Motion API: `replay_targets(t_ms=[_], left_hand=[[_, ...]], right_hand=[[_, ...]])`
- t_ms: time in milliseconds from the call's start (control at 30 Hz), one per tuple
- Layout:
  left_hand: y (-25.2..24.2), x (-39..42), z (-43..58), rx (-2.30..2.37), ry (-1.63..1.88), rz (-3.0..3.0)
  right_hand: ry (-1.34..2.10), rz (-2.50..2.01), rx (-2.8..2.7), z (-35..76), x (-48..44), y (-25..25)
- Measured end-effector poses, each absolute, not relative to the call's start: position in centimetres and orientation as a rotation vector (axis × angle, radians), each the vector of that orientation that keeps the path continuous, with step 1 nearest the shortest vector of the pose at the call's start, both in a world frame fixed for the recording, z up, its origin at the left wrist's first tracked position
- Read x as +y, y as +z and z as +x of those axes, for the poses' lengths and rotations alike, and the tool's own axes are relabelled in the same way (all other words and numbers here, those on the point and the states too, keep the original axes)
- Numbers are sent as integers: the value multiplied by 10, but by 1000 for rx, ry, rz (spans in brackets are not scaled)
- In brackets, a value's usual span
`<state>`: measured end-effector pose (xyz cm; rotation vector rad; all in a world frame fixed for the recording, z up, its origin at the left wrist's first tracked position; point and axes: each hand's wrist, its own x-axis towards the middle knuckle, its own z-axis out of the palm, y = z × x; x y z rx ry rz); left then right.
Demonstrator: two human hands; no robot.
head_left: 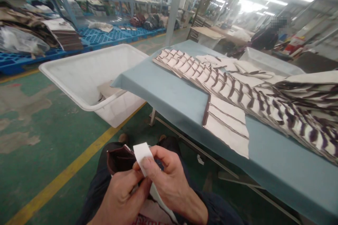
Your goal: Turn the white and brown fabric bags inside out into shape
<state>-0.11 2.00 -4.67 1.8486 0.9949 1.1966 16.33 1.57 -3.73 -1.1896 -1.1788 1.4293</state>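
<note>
Over my lap, my right hand (169, 174) pinches a small white strip (143, 153) between thumb and fingers, its upper end standing up. My left hand (124, 193) is closed beside it, its fingertips close under the strip. It grips a fabric piece with a dark brown inside (120, 160) that shows behind its knuckles. What lies right between the left fingertips is partly hidden. Below the hands, a pale part of cloth with red lettering (153, 214) rests on my lap, mostly covered.
To the right stands a table with a blue-grey cover (169, 88). It bears a long overlapping row of cream pieces with dark edges (224, 84) and a few lying apart (227, 123). A white plastic tub (79, 74) touches its left end. Blue pallets (97, 37) lie behind.
</note>
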Motion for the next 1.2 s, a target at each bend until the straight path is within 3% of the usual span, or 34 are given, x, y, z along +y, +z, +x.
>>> replay_targets(t_ms=[467, 1200], left_hand=[[-90, 10, -24, 1045, 859, 1755], [-87, 3, -18, 1220, 962, 1747]], right_hand=[[1535, -1168, -1018, 155, 16, -36], [1558, -1016, -932, 167, 8, -44]])
